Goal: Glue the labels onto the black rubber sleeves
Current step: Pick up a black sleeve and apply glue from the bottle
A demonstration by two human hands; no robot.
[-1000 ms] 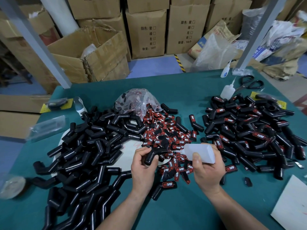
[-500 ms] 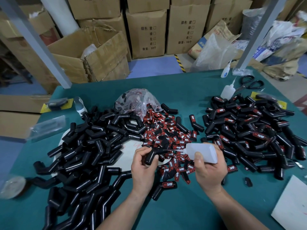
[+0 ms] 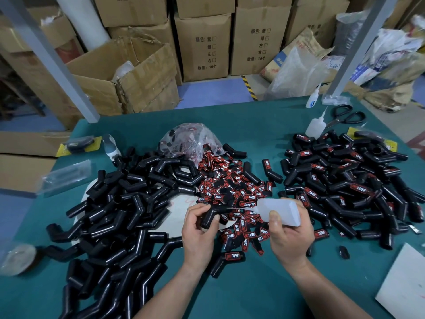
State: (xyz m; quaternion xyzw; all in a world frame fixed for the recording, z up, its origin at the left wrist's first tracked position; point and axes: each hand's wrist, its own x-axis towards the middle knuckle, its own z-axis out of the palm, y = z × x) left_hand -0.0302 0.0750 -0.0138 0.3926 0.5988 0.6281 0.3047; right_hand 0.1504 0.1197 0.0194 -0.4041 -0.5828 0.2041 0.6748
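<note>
My left hand [image 3: 199, 236] grips a bent black rubber sleeve [image 3: 212, 214] above the green table [image 3: 253, 291]. In my right hand [image 3: 290, 238] is a translucent white glue bottle [image 3: 279, 211], held sideways with its thin needle tip touching the sleeve. Red-and-black "TAPER" labels [image 3: 232, 187] lie heaped just beyond my hands. A big pile of plain black sleeves [image 3: 119, 208] fills the left side. Sleeves carrying labels [image 3: 345, 180] are heaped on the right. One labelled sleeve [image 3: 226, 261] lies between my wrists.
A clear bag of labels [image 3: 190, 139] sits behind the label heap. Two more glue bottles [image 3: 316, 125] and black scissors [image 3: 347, 116] are at the back right. A white board [image 3: 404, 282] lies near right, a tape roll [image 3: 18, 259] near left. Cardboard boxes [image 3: 202, 42] stand behind the table.
The glue bottle has shifted slightly left, bringing its needle tip onto the sleeve in my left hand. My left hand keeps the sleeve in about the same place.
</note>
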